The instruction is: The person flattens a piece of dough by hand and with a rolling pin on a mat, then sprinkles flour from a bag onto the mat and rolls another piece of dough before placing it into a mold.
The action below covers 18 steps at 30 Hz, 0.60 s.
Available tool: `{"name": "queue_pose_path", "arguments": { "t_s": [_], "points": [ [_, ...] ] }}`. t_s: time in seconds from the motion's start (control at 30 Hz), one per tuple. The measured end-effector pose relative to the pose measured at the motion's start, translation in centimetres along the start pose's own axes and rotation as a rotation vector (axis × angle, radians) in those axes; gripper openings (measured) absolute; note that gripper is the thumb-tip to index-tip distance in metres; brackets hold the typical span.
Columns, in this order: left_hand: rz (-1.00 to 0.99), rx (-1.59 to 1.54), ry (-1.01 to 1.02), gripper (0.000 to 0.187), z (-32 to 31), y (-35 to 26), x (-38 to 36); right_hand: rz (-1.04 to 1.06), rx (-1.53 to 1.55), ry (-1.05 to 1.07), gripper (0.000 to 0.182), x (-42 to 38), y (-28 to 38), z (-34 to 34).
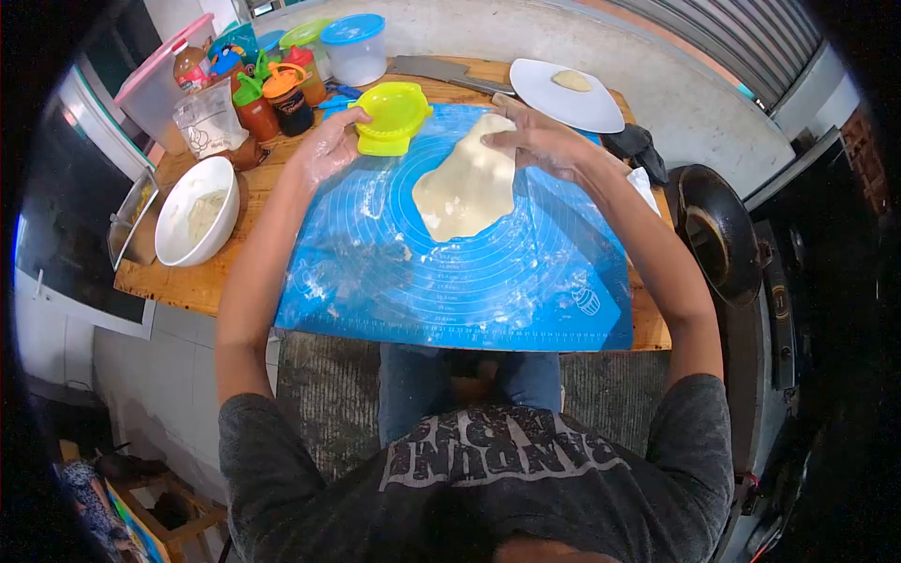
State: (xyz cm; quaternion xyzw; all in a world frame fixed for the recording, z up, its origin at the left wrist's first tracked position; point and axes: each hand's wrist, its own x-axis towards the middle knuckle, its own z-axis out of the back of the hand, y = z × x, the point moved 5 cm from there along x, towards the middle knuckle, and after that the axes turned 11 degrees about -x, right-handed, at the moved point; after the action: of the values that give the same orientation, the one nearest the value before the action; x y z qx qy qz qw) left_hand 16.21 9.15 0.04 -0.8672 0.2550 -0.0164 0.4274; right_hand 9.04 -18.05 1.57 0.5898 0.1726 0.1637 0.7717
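My left hand point(330, 148), dusted with flour, grips the edge of a yellow-green plastic dumpling press point(389, 111) over the far left part of a blue baking mat point(404, 305). A thin, pale sheet of dough point(460, 192) hangs from the fingers of my right hand point(540, 143), which pinch its upper right edge. The lower end of the sheet reaches the middle of the mat's printed circles. Flour lies scattered over the mat. Partly hidden behind my right hand is a wooden rolling pin point(505, 100).
A white bowl point(228, 208) with a pale filling stands at left. Behind it are sauce bottles point(286, 101) and lidded tubs point(357, 56). At the back right, a white plate point(601, 111) carries a pale dough piece point(571, 81). A dark wok point(718, 235) sits beyond the table's right edge.
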Motion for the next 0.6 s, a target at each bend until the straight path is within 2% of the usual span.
{"name": "queue_pose_path", "arguments": {
  "t_s": [0.03,0.17,0.2,0.3,0.4,0.43,0.5,0.6],
  "points": [
    [0.000,-0.008,0.009,0.040,-0.3,0.0,-0.5,0.015,-0.029,-0.008,0.056,0.1,0.6,0.3],
    [-0.005,-0.036,-0.013,0.041,-0.7,0.9,-1.6,0.020,-0.209,0.129,0.050,-1.2,4.5,-0.5],
    [-0.006,-0.041,-0.031,0.041,-0.5,1.2,-1.5,0.067,-0.241,0.134,0.044,-1.5,5.6,-0.7],
    [0.024,-0.140,-0.020,0.046,-0.5,2.8,-1.1,0.182,-0.308,0.133,0.043,-1.7,8.6,-0.8],
    [0.178,-0.291,0.110,0.045,-1.4,5.5,-0.2,0.250,-0.464,0.145,0.043,-2.3,13.2,-0.5],
    [0.123,-0.292,0.106,0.045,-3.0,5.9,-0.9,0.265,-0.529,0.150,0.043,-2.7,14.8,-0.4],
    [0.017,-0.293,0.099,0.045,-7.2,7.8,-3.7,0.327,-0.283,0.136,0.044,-3.4,17.4,0.0],
    [0.000,-0.231,0.274,0.045,-9.9,10.6,-5.2,0.326,0.032,0.177,0.046,-2.8,17.9,2.0]
  ]
}}
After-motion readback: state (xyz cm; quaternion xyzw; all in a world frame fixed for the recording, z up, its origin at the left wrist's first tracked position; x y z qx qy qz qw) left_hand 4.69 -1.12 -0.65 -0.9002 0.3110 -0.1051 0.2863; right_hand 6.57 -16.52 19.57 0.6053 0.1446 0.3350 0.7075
